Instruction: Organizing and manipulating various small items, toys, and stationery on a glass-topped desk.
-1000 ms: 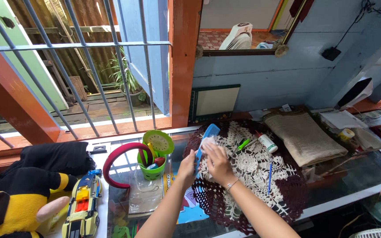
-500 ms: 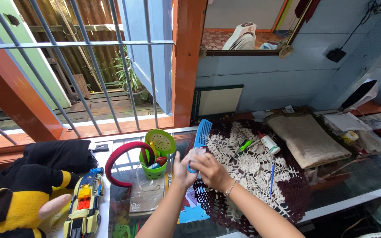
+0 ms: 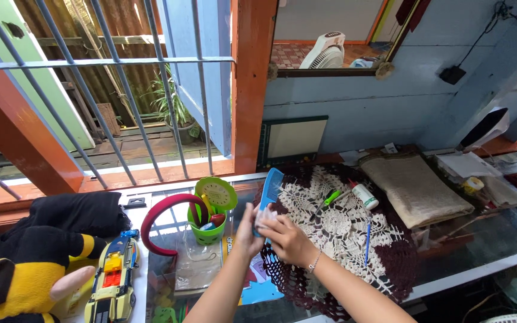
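Glass-topped table [image 3: 486,239] holding a crocheted doily [image 3: 342,227] at centre, green cup [image 3: 209,216] at nine o'clock, folded burlap [image 3: 417,188] at two o'clock.

- Left of the hands: green cup [image 3: 209,222] and red headband [image 3: 164,210] stand close; passage tight.
- Right: crocheted doily [image 3: 345,230] lies flat, carrying only a glue bottle [image 3: 363,194], green marker [image 3: 330,197] and blue pen [image 3: 367,234]; open room between them.
- Far right: folded burlap cloth [image 3: 417,188] blocks the bench [image 3: 486,239].
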